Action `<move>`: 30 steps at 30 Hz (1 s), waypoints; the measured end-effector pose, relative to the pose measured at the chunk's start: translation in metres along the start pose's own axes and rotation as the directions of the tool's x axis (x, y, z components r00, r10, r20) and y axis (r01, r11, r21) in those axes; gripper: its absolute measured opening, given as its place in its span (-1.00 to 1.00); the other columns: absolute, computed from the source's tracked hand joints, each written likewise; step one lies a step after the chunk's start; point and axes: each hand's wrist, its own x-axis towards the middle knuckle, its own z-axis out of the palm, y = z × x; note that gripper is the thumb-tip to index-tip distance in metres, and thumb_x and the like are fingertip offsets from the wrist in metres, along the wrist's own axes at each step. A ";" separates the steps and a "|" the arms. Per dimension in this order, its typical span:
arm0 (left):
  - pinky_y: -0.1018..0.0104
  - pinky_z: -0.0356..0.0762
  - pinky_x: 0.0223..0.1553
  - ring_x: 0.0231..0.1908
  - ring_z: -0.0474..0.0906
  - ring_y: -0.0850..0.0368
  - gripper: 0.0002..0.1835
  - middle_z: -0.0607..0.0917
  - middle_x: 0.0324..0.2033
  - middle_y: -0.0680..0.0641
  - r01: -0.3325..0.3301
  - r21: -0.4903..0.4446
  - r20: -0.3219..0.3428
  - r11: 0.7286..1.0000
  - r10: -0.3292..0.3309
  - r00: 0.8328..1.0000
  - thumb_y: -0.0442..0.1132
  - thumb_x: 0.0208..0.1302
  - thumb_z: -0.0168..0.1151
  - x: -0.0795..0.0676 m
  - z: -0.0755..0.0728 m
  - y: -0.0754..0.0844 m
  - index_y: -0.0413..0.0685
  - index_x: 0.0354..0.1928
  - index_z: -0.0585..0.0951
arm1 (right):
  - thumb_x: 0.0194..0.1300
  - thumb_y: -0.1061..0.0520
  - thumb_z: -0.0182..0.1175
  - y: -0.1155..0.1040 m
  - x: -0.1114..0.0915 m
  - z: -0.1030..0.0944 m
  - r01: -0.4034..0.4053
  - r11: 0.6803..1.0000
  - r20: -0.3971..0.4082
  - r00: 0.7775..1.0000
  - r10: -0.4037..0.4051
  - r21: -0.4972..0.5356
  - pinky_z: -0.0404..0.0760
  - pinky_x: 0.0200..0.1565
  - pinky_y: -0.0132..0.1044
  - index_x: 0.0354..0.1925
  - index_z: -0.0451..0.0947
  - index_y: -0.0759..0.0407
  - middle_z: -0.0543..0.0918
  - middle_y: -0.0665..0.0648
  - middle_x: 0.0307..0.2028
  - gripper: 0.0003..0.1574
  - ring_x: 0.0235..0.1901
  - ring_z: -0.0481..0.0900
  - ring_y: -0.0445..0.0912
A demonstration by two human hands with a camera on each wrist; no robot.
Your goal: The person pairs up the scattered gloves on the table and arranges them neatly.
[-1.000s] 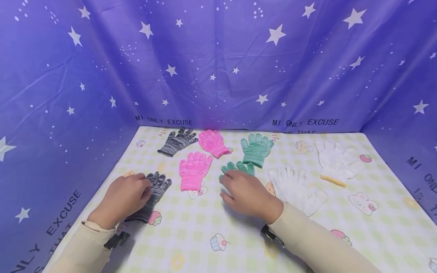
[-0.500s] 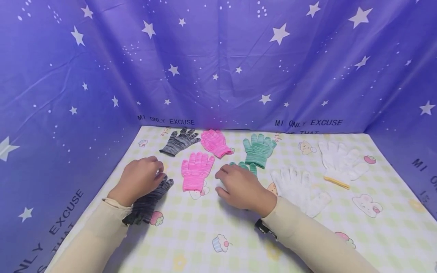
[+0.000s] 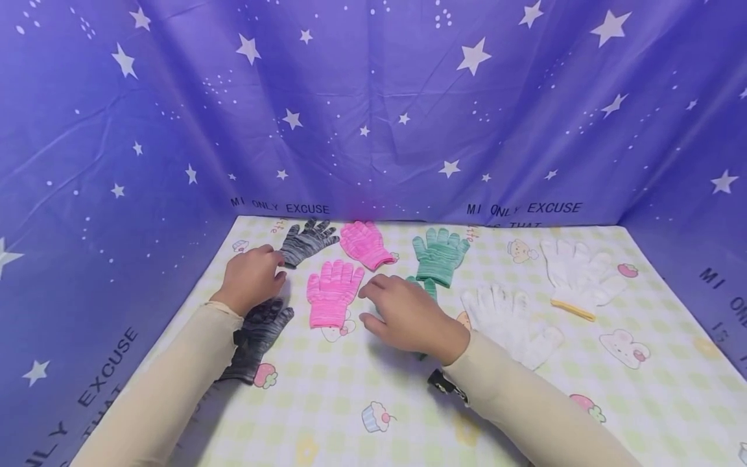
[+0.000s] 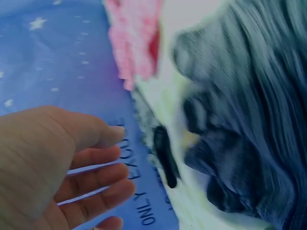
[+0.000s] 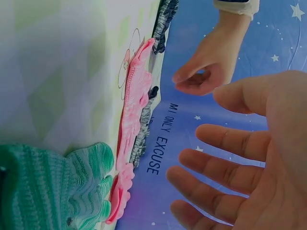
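Head: the table point(image 3: 327, 415) meets the starry curtain point(image 3: 373, 130) at its far edge; left hand point(image 3: 251, 279) between two grey gloves point(image 3: 309, 243), near the left edge; pink gloves point(image 3: 334, 295) between the hands; right hand point(image 3: 411, 318) partly covering the nearer green glove point(image 3: 429, 288), white gloves point(image 3: 496, 321) to its right.

Left wrist: palm side visible, fingers relaxed, apart from the grey knit.

Right wrist: fingers spread, thumb apart.

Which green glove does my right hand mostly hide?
The nearer green glove: in the head view, only bits show; the farther green glove appears whole.
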 end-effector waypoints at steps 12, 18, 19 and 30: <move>-0.05 0.52 -0.49 -0.47 0.56 -0.03 -0.92 0.57 -0.45 -0.03 0.049 -0.020 0.031 0.999 -0.048 0.998 -0.19 0.12 0.20 0.033 0.024 -0.008 0.01 -0.43 0.65 | 0.23 -0.12 0.09 -0.004 0.012 0.006 0.032 0.999 0.006 0.999 -0.032 -0.020 0.54 -0.24 -0.24 -0.01 0.57 -0.02 0.57 -0.08 -0.17 -0.59 -0.27 0.54 -0.16; -0.05 0.55 -0.40 -0.38 0.59 -0.07 -0.89 0.58 -0.36 -0.08 0.060 -0.022 0.083 0.998 -0.058 0.995 -0.23 0.14 0.20 0.045 0.032 -0.009 -0.04 -0.32 0.66 | 0.22 -0.07 0.09 -0.006 0.020 0.013 0.051 0.998 0.009 0.999 -0.051 -0.031 0.53 -0.26 -0.22 -0.02 0.58 -0.01 0.54 -0.07 -0.23 -0.62 -0.30 0.52 -0.15; -0.05 0.56 -0.38 -0.36 0.59 -0.08 -0.88 0.58 -0.35 -0.07 0.062 -0.019 0.086 0.998 -0.060 0.994 -0.23 0.13 0.20 0.047 0.033 -0.009 -0.03 -0.30 0.66 | 0.22 -0.06 0.09 -0.007 0.020 0.015 0.054 0.998 0.012 0.998 -0.054 -0.040 0.53 -0.28 -0.21 -0.04 0.59 0.00 0.53 -0.07 -0.25 -0.63 -0.31 0.51 -0.15; -0.10 0.55 -0.26 -0.21 0.60 -0.13 -0.81 0.60 -0.25 -0.13 0.065 0.008 0.123 0.998 -0.066 0.990 -0.23 0.16 0.20 0.066 0.038 -0.006 -0.04 -0.19 0.68 | 0.21 -0.04 0.09 -0.010 0.023 0.030 0.089 0.988 0.042 0.996 -0.084 -0.126 0.48 -0.40 -0.17 -0.22 0.55 0.00 0.47 -0.06 -0.37 -0.78 -0.42 0.44 -0.10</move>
